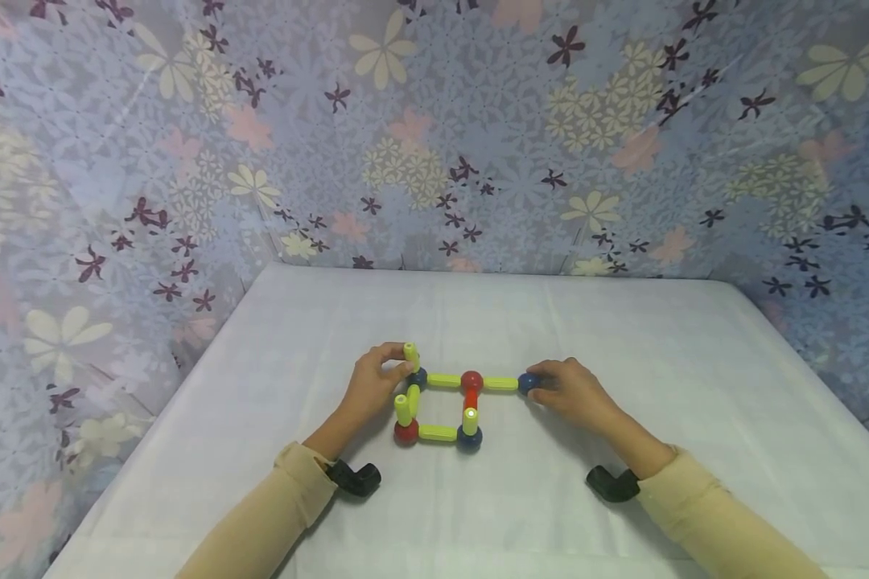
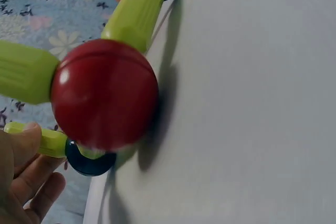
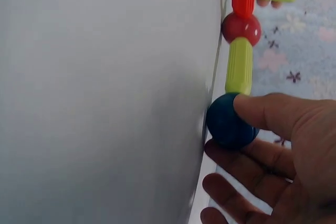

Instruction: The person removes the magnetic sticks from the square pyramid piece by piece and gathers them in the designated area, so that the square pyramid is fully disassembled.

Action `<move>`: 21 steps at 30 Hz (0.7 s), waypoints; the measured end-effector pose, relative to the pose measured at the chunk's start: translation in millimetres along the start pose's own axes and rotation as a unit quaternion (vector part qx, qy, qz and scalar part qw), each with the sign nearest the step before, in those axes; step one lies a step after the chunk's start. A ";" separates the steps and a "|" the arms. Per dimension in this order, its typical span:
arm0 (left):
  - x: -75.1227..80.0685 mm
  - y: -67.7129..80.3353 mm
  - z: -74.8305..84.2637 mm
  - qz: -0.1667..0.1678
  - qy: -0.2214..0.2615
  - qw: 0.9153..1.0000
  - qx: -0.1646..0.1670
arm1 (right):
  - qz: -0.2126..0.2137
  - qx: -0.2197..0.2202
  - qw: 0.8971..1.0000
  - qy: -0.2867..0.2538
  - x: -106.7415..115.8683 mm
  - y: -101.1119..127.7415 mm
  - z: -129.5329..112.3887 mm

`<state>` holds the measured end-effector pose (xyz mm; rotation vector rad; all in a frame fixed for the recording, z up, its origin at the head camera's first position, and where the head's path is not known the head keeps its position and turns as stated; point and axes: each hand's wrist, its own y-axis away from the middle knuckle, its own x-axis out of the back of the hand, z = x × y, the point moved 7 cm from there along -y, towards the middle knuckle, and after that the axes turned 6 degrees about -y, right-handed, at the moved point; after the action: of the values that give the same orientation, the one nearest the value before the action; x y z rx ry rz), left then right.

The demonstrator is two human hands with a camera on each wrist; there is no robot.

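A toy frame of balls and sticks lies on the white cloth. Four-sided at the left, it has red balls (image 1: 406, 432) and blue balls (image 1: 469, 437) at its corners, joined by yellow-green sticks (image 1: 438, 433) and one red stick (image 1: 471, 400). Upright yellow-green sticks rise from three corners. At the back-left corner my left hand (image 1: 373, 381) pinches the upright stick (image 2: 52, 142) between thumb and fingers. One stick runs right from the back red ball (image 1: 471, 382) to an end blue ball (image 3: 231, 121). My right hand (image 1: 574, 392) holds that ball between thumb and fingers.
The white-covered table (image 1: 507, 515) spreads around the frame. Flowered fabric (image 1: 434, 145) hangs behind and at the sides. Black curved pieces (image 1: 612, 485) stick out by both wrists, near the beige sleeves.
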<state>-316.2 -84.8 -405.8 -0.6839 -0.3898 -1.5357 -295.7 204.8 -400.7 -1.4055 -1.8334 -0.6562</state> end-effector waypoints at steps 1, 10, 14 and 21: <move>3.8 0.0 -2.0 0.000 0.000 1.000 0.005 | 0.000 -0.004 1.000 -0.001 -2.0 -1.2 -3.4; 42.2 3.0 50.5 0.089 0.047 0.992 -0.076 | 0.002 -0.015 1.000 0.004 -11.9 -9.1 -17.8; 34.7 5.9 92.0 0.076 0.067 0.987 -0.128 | 0.002 -0.013 1.000 -0.001 -13.2 -9.7 -19.6; -12.6 -0.7 101.8 -0.009 0.055 0.996 -0.075 | -0.002 -0.010 1.000 0.002 -17.6 -10.9 -22.4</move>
<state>-298.5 -11.4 -336.3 -0.7096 -0.2005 -1.6239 -298.4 174.4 -400.6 -1.4137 -1.8321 -0.6797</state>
